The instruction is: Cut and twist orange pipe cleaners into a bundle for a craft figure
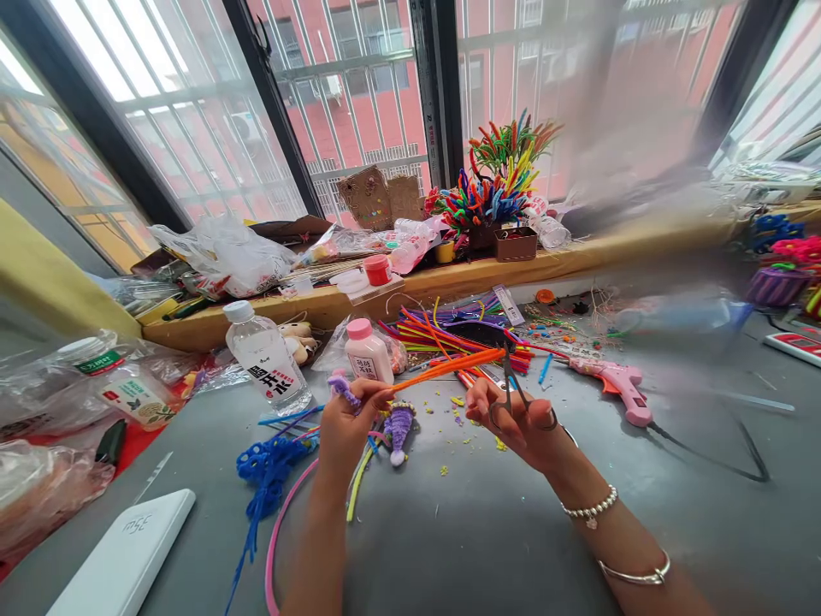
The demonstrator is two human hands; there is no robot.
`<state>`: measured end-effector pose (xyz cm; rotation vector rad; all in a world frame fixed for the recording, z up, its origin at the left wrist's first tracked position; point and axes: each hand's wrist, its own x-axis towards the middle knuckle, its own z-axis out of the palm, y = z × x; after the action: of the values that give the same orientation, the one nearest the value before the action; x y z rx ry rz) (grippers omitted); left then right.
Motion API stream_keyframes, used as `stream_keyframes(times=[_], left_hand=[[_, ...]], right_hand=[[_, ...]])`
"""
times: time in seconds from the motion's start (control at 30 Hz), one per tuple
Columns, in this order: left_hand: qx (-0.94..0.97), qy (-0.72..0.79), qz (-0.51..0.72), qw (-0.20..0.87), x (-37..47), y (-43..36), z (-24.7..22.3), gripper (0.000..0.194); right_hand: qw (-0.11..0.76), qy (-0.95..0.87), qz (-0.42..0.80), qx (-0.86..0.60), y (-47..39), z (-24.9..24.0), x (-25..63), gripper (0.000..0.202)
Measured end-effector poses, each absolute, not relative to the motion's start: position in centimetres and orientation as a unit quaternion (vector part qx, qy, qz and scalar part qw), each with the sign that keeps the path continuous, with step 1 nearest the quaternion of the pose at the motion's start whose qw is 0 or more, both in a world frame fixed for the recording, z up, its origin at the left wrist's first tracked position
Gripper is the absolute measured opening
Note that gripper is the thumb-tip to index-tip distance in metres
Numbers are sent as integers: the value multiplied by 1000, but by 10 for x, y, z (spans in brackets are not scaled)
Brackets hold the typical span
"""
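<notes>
My left hand [350,419] is closed on one end of a bundle of orange pipe cleaners [442,368], which stretches up to the right. A pair of scissors [509,385] sits in my right hand [519,423], with fingers through the handle loops. The scissor blades point upward and meet the far end of the orange bundle; I cannot tell whether they cut into it. Just right of my left hand lies a small purple fuzzy cone with a white tip [400,432]. A pink band [288,530] curves beneath my left forearm.
A water bottle [266,359] and a pink-capped bottle [369,352] stand behind my left hand. Coloured pipe cleaners [423,334] lie at the back. A pink glue gun [619,385] with a cord rests at right, a white power bank [128,547] at front left. Blue fuzzy pieces [269,470] lie left.
</notes>
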<state>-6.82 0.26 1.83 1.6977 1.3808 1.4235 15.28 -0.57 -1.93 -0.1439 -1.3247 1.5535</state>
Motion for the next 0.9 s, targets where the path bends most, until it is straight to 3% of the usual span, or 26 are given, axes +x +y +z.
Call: stream_keyframes(times=[0.3, 0.5, 0.9], left_hand=[[656, 486, 509, 273, -68, 2, 19, 15], [712, 444, 450, 306, -77, 2, 21, 13], [695, 460, 422, 358, -74, 5, 18, 15]], right_hand=[[490, -543, 681, -51, -8, -13, 155, 55], [427, -570, 702, -2, -9, -9, 162, 75], [501, -553, 662, -65, -7, -16, 159, 59]])
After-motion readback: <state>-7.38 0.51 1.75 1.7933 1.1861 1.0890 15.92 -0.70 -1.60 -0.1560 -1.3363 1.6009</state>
